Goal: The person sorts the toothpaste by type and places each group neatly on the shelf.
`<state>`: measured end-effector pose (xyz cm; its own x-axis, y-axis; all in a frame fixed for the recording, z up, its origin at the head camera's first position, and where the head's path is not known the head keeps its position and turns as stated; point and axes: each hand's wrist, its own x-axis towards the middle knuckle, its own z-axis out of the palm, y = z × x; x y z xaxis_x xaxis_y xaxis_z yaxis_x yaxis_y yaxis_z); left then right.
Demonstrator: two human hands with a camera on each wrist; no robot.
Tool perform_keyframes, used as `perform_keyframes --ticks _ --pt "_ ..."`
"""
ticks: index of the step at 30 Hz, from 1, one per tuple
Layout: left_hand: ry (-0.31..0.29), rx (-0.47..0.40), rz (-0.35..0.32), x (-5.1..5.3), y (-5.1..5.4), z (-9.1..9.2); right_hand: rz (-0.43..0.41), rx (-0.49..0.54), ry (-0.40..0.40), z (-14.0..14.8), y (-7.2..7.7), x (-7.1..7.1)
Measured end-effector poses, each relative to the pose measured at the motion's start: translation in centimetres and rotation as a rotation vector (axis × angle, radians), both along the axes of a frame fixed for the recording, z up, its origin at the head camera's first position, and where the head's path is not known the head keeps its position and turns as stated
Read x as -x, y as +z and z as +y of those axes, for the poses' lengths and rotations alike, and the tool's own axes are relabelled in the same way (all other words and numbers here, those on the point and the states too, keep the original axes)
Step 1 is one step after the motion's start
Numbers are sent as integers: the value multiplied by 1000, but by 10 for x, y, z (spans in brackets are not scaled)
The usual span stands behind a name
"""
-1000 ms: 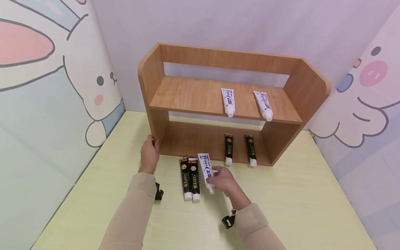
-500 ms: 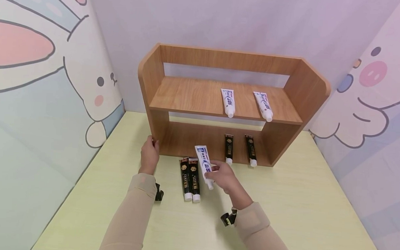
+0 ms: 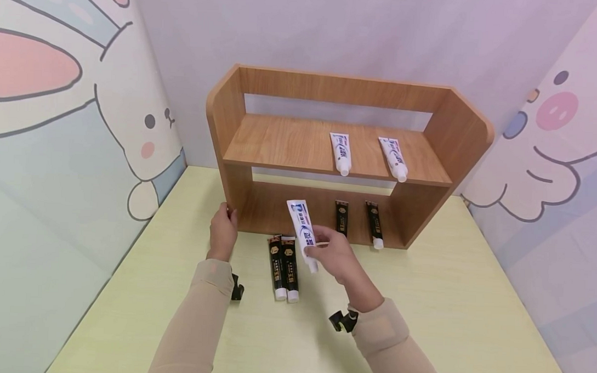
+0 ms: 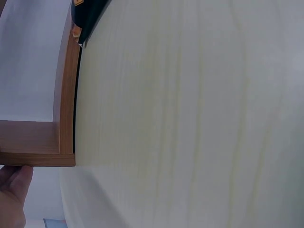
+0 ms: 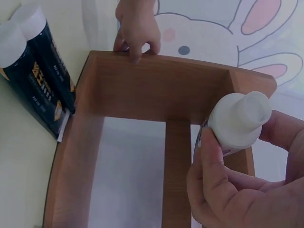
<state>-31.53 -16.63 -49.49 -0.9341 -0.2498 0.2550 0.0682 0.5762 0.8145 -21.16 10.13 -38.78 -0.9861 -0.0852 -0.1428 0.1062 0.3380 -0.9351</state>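
Note:
In the head view my right hand (image 3: 333, 256) holds a white toothpaste tube (image 3: 302, 230) between thumb and fingers, lifted in front of the lower shelf. Its white cap (image 5: 254, 109) faces the camera in the right wrist view. My left hand (image 3: 223, 230) grips the front edge of the left side panel of the wooden shelf (image 3: 275, 142); the right wrist view shows its fingers bent at that panel. Two black toothpaste tubes (image 3: 289, 268) lie side by side on the table, between my hands, caps toward me.
Two white toothpaste tubes (image 3: 341, 154) lie on the upper board, right of its middle. Two black tubes (image 3: 374, 222) lie on the lower board at the right; my right hand partly covers the nearer one. The pale table (image 3: 447, 312) extends around the shelf, between cartoon-printed walls (image 3: 72, 162).
My right hand has raised the white toothpaste tube off the table and moved it forward, toward the shelf. My left hand has stayed at the side panel.

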Motion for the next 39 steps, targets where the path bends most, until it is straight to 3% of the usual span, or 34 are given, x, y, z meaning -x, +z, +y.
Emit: perform_keyframes --ticks 13,21,28,39 --pt "1 16 -3 0 0 0 71 -45 15 0 38 -9" --pt "2 14 -2 -1 2 0 109 -51 40 -5 64 -7" --pt "8 18 -13 -2 2 0 89 -16 44 -13 84 6" --pt "8 23 -9 -2 4 -1 14 34 5 -25 111 39"
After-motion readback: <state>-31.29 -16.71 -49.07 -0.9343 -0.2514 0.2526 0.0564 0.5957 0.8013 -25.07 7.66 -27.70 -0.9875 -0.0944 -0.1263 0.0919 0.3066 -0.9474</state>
